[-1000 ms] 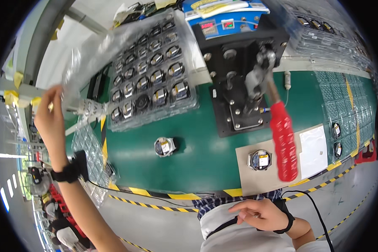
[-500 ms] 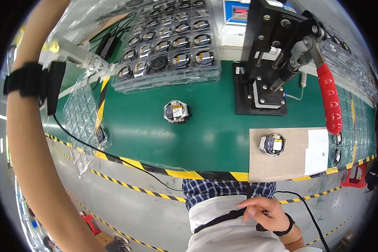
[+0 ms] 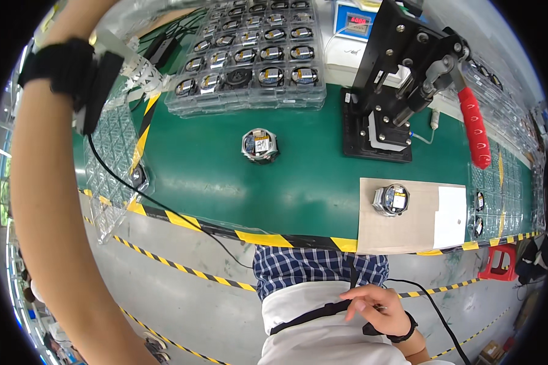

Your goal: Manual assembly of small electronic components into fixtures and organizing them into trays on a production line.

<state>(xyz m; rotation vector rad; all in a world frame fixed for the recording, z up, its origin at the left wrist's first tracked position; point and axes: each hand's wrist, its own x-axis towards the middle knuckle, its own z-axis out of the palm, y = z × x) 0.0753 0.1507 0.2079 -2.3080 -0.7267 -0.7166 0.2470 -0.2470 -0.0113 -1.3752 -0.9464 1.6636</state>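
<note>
My left arm reaches up along the left side of the head view, a black strap (image 3: 58,66) with a dark device round its wrist. Only the base of my left hand (image 3: 84,19) shows; its fingers lie beyond the upper edge. My right hand (image 3: 379,309) hovers before my white shirt, fingers curled around a small shiny piece that I cannot make out. Farther off, a round watch body (image 3: 391,200) with an exposed battery and silver case rests on a tan board (image 3: 417,237). Another watch body (image 3: 260,146) sits alone mid-bench.
Stacked clear trays (image 3: 249,100) of watch parts stand at the back. A black lever press (image 3: 377,131) with a red handle (image 3: 474,128) occupies the back right. Clear blister trays lie left and right. A black cable (image 3: 158,204) crosses the striped bench edge (image 3: 274,238).
My left wrist has moved up and to the right in view, its hand sliding out past the upper edge. The bench has shifted slightly upward in view. My right hand keeps its curled pose.
</note>
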